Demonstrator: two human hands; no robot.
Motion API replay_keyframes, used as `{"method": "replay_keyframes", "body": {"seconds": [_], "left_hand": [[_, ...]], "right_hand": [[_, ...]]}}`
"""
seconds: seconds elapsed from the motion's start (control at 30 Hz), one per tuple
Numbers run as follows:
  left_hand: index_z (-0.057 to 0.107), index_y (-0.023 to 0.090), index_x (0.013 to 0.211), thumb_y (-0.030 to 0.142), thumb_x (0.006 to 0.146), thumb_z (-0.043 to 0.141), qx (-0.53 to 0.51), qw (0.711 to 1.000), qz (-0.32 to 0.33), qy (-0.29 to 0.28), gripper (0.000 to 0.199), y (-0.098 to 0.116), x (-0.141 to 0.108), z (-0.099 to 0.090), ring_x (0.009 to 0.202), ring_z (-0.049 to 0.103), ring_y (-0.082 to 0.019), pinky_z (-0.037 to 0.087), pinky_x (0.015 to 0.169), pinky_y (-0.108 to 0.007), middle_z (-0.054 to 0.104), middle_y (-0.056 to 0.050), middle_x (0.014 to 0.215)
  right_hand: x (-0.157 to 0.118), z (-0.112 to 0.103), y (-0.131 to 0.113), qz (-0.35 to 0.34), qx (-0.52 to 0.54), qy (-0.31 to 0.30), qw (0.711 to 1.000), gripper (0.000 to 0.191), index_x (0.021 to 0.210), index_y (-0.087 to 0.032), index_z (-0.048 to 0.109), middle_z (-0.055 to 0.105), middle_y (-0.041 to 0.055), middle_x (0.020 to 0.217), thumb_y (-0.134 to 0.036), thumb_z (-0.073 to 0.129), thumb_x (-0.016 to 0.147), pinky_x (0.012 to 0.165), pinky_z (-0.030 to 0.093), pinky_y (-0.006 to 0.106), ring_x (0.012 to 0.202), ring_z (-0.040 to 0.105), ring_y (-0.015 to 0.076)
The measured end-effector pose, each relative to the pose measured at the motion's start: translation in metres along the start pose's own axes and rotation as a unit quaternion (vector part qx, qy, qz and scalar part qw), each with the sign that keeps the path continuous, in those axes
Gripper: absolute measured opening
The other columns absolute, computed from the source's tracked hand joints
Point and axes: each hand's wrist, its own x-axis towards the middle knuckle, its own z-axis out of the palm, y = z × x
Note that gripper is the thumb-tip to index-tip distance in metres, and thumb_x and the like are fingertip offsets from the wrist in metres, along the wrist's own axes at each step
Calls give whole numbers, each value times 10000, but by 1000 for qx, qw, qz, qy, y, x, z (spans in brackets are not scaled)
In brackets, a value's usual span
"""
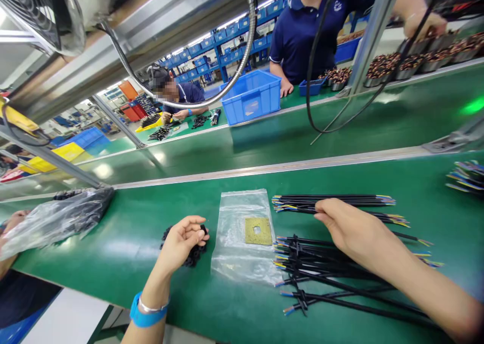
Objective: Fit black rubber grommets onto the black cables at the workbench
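My left hand (185, 240), with a blue band at the wrist, pinches a small black part (204, 230) above a pile of black parts (194, 255). My right hand (336, 220) is closed over the upper bundle of black cables (340, 201), its fingertips at one cable; their grip is partly hidden. Below it lie more black cables (321, 255) with coloured wire ends, some crossed by short black ties. Between my hands a clear plastic bag (234, 263) lies flat, with a yellow square piece (258, 231) with a central hole on it.
A filled plastic bag (75, 215) lies at the left beside another person's hand. Across the metal rail (264, 171) runs a green belt (212, 152). Beyond stand a blue crate (251, 99) and two people. More cables (467, 176) lie far right.
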Motion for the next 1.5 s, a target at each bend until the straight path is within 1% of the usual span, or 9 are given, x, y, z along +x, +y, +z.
{"method": "replay_keyframes", "body": {"seconds": [0.2, 0.3, 0.43, 0.63, 0.77, 0.87, 1.0, 1.17, 1.5], "left_hand": [[647, 161, 899, 250, 783, 690, -3, 993, 23, -120, 153, 28, 19, 51, 740, 654, -138, 502, 701, -245, 724, -51, 846], [633, 180, 900, 196, 838, 605, 147, 972, 108, -149, 70, 38, 30, 88, 771, 662, -154, 505, 705, -261, 734, -47, 887], [676, 186, 870, 146, 859, 551, 349, 902, 235, -99, 132, 36, 37, 124, 885, 629, -217, 471, 813, -351, 709, -65, 926], [708, 193, 792, 170, 877, 526, 453, 841, 284, -88, 202, 30, 31, 134, 853, 530, -230, 440, 763, -360, 639, -68, 868], [683, 191, 756, 186, 875, 513, 459, 836, 284, -97, 208, 34, 34, 135, 858, 526, -243, 438, 772, -372, 639, -79, 872], [623, 198, 764, 172, 836, 525, 358, 891, 262, -93, 125, 36, 36, 138, 921, 553, -269, 431, 831, -403, 661, -91, 927], [533, 205, 747, 277, 858, 550, -13, 986, 98, -135, 133, 41, 27, 142, 881, 615, -212, 465, 792, -341, 693, -77, 1016], [550, 163, 701, 306, 785, 715, -314, 935, -50, -157, 234, 51, 10, 144, 727, 610, -116, 483, 698, -237, 711, -60, 961], [550, 149, 719, 260, 792, 739, -391, 900, -67, -180, 231, 44, 9, 138, 770, 651, -109, 507, 744, -219, 707, -69, 990]], "right_hand": [[3, -7, -12, -21, 13, 32, 999, 115, 891, -206, 449, 527, -5, 775, -216, 378, 981, 610, 391, 262, 663, 524, 143], [-1, -8, -13, -19, 30, 11, 999, 116, 880, -205, 445, 524, 1, 780, -207, 383, 978, 621, 396, 267, 672, 518, 148], [-4, -9, -18, -20, 53, -13, 998, 117, 876, -206, 445, 522, 6, 781, -201, 385, 977, 617, 391, 271, 679, 509, 154], [-7, -10, -30, -25, 82, -36, 996, 132, 895, -188, 483, 532, 21, 789, -198, 379, 976, 618, 384, 274, 693, 504, 158], [-8, -14, -40, -32, 75, -50, 995, 180, 946, -175, 548, 547, 33, 799, -206, 374, 975, 636, 389, 275, 714, 517, 161], [-7, -17, -47, -43, 58, -50, 996, 215, 970, -182, 591, 539, 24, 774, -207, 378, 971, 619, 377, 266, 682, 506, 151], [-7, -20, -52, -69, 55, -24, 996, 279, 1114, -202, 605, 514, 6, 732, -178, 381, 950, 570, 348, 258, 625, 473, 139], [-10, -17, -56, -80, 58, -1, 995, 306, 1139, -200, 612, 494, 0, 702, -145, 391, 934, 544, 330, 254, 591, 448, 131], [-13, -14, -54, -83, 54, 9, 995, 280, 1111, -188, 629, 492, -1, 692, -151, 406, 946, 534, 353, 244, 578, 456, 122]]}}
